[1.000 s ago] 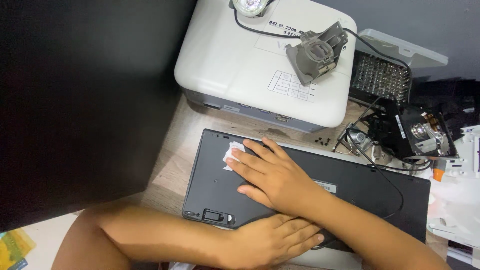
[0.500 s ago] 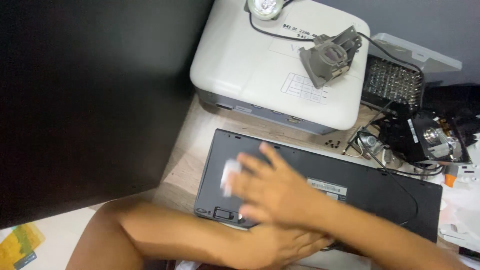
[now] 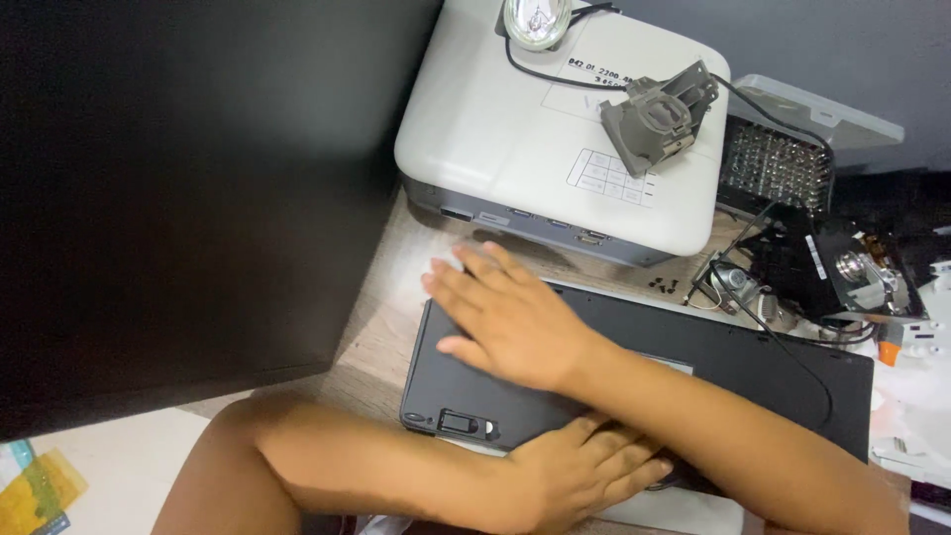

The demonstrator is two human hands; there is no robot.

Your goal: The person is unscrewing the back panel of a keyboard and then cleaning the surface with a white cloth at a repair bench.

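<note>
Laptop (image 3: pixel 753 381), black and turned underside up, lay on the wooden table (image 3: pixel 381 332) in front of me, its long axis running from lower left to upper right across the view, one short end just beside the white projector (image 3: pixel 515 129). I noted the right hand (image 3: pixel 505 317) spread flat, fingers released and splayed, over the laptop's upper left corner, with the fingertips reaching past the edge onto a pale patch, perhaps a wipe or cloth, though motion blur kept me from telling which. The left hand (image 3: pixel 584 471) sat at the near long edge, fingers loosely curled on the casing, gripping nothing that I could see. So the right hand was the nearer to that far corner; the left forearm crossed under the right. Hidden from me: the middle of the laptop beneath both arms, and its near edge under the left hand. A dark panel (image 3: pixel 178 188) blocked everything to the left. Loose grey bracket (image 3: pixel 659 114) and lamp (image 3: pixel 535 20) rested on the projector.
</note>
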